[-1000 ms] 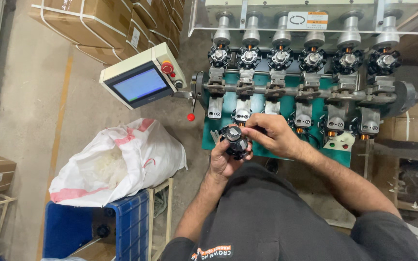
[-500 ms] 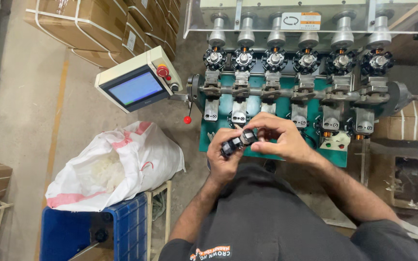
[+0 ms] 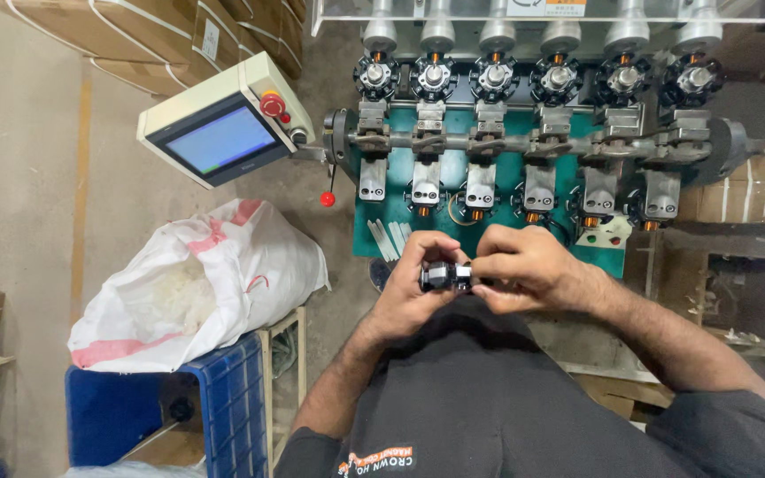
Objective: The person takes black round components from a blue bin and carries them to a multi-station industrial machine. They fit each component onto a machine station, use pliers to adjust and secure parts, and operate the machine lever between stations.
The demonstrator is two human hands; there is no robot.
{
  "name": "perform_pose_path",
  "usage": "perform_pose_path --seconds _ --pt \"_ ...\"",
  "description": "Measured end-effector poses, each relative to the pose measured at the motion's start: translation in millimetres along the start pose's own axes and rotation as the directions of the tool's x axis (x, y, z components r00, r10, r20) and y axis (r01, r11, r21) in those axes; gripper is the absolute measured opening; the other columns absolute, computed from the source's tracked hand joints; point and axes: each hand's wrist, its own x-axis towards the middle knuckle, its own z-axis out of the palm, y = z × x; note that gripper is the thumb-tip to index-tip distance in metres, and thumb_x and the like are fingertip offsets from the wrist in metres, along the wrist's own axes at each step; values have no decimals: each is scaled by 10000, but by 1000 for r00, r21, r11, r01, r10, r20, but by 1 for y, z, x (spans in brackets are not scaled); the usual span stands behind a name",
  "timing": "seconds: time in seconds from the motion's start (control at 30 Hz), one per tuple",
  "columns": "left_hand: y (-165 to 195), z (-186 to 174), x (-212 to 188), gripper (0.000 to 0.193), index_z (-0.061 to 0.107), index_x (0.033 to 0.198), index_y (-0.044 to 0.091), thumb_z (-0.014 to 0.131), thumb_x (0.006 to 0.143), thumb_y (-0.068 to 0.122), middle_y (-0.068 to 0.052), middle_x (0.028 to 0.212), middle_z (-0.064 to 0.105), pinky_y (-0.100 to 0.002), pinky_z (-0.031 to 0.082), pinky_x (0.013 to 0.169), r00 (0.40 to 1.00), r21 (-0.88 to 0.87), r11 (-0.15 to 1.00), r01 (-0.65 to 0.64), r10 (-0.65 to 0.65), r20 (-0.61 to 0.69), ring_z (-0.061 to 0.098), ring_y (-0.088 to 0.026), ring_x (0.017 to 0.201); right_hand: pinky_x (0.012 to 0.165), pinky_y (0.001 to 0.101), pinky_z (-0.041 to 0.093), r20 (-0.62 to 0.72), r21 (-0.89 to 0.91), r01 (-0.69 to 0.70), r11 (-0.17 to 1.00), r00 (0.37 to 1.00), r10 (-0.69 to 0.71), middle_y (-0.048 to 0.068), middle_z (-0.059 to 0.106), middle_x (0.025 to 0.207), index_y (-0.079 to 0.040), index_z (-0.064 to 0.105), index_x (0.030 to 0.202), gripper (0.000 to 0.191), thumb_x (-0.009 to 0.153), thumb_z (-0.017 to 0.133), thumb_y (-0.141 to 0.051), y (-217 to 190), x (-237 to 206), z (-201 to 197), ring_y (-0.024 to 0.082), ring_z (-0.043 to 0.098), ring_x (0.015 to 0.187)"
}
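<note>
Holding a small black part (image 3: 443,277) in both hands' closed grip, left hand (image 3: 418,283), right hand (image 3: 524,270), white sack (image 3: 205,283) of pale scraps on blue crate (image 3: 223,416)

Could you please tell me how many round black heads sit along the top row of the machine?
6, side by side along the top: first, second, third, fourth, fifth, sixth. None appears hidden.

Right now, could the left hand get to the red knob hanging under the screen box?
Probably not straight away: the left hand is pinching the small black part. Nothing blocks the red knob.
</note>
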Motion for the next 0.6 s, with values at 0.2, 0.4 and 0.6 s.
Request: perform_pose_path --seconds 0.2,0.4,0.6 --pt "-100 -66 6 597 471 1408 98 732 871 108 -30 1067 641 -267 518 754 830 -262 789 557 -538 146 619 -93 913 589 365 530 -103 -41 -172 984 981 167 82 624 931 -103 662 1041 174 911 759 -168 53 -48 100 279 656 700" --pt "-223 -110 -18 389 588 1260 80 715 920 220 -58 1026 696 -262 526 642 646 -87 724 684 -657 -388 662 -128 844 544 347 534 -213 485 -798 359 291 933 96 652 730 -35 549 987 258 908 735 -196 172 -83 206 178 667 587" --pt "-215 -124 -1 337 641 1212 50 611 1008 316 -52 1042 704 -255 497 632 644 -177 815 551 -551 -530 647 -144 847 555 302 556 -228 634 -750 188 50 972 83 740 869 -37 691 1029 238 852 758 -182 200 -61 230 172 694 650"
